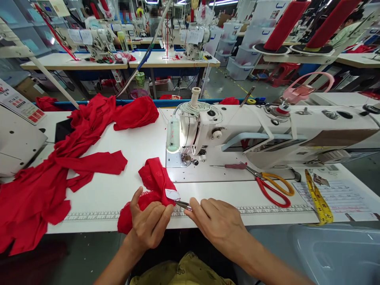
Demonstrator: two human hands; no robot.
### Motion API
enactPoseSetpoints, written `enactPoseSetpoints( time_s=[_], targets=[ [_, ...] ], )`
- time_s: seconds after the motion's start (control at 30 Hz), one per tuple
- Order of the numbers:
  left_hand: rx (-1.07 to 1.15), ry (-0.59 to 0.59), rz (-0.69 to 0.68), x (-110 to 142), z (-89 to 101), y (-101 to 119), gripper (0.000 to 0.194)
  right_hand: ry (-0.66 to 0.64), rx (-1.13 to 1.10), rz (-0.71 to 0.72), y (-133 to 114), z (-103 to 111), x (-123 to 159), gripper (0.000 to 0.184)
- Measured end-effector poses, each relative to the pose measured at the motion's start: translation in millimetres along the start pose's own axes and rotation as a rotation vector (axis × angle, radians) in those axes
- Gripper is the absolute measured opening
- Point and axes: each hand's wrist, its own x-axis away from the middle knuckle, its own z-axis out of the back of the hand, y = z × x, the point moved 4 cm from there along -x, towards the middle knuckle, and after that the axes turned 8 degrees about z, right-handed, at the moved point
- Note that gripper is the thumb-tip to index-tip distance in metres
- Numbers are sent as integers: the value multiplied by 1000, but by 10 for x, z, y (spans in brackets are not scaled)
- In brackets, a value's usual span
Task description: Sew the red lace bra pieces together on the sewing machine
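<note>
My left hand [151, 225] is closed on a piece of red fabric [156, 176] with a lace edge, near the table's front edge. A small white label [172, 194] lies on that fabric, just above my fingers. My right hand [218, 219] grips small thread snips [183, 204]. Their pointed tips touch or nearly touch the fabric beside the label; whether the blades bite thread there I cannot tell. Behind my hands stands the white sewing machine [255, 126], its needle area just beyond the red fabric.
A heap of red cloth [86, 130] covers the table's left side. Scissors [271, 186] with red and orange handles and a thin pointed tool [234, 166] lie right of centre. Farther right are a yellow tape measure [319, 198] and a written sheet [350, 198]. Thread cones [286, 25] stand behind.
</note>
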Motion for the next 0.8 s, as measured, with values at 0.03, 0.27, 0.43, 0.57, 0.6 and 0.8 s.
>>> enactPoseSetpoints(
  time_s=[0.03, 0.27, 0.43, 0.57, 0.6, 0.8],
  targets=[
    [-3, 2, 3, 1, 1, -1, 9, -3, -2, -3, 3, -2, 2, 24],
    [4, 10, -6, -47, 30, 23, 7, -16, -8, -7, 6, 5, 11, 23],
    [17, -15, -19, -64, 40, 36, 11, -7, 24, 13, -8, 0, -5, 24],
    [13, -25, -20, -65, 36, 33, 13, -12, 50, 40, -22, 0, -10, 23],
    [14, -28, -15, -67, 34, 30, 13, -11, 62, 47, -28, 4, -6, 22],
    [11, -29, -22, -64, 24, 28, 13, -38, 128, 91, -70, 22, 32, 17]
  ],
)
